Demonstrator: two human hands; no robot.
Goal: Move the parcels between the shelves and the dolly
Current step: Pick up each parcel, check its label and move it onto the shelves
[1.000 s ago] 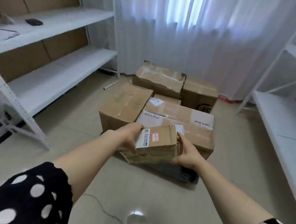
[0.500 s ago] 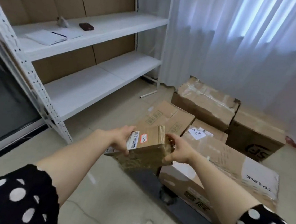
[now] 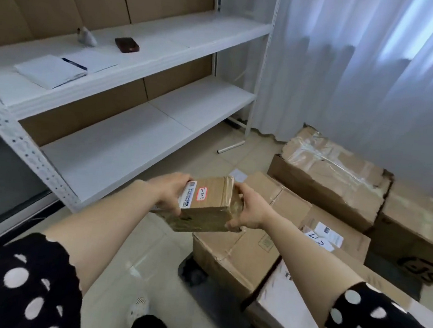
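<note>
We judge the job to be near its start, going from dolly to shelves. One small parcel (image 3: 206, 202) is up in the air, just left of the dolly (image 3: 192, 269) and above its near corner, on the side where the shelves (image 3: 144, 135) stand. Our left hand (image 3: 171, 194) grasps its labelled end and our right hand (image 3: 247, 211) grasps the taped end, fingers curled round the edges on both sides. It has not been set down anywhere yet. No parcel shows on either shelf board, so this looks like the first one across, and nearly the whole load is left to move.

Counted from the dolly outward:
- one small parcel in our two hands
- five big boxes at the dolly that we can make out: a wide box (image 3: 253, 236) at its near left corner, a long box (image 3: 286, 305) with a white end at its near right, a box with paper labels (image 3: 335, 237) in its middle, a box under clear tape (image 3: 332, 180) at its far end, and a box with black lettering (image 3: 414, 235) far right of it. Whether the two far ones sit on the dolly or on the floor behind it, we cannot tell
- two shelf boards in view left of the dolly, an upper and a lower
- on the upper board, some papers (image 3: 48, 71), one pen (image 3: 74, 63), one dark case (image 3: 126, 45) and one small pale thing (image 3: 87, 36) too blurred to name
- one short tube (image 3: 228, 148) on the floor between the dolly and the shelves

Only a dark corner of the dolly itself shows
</note>
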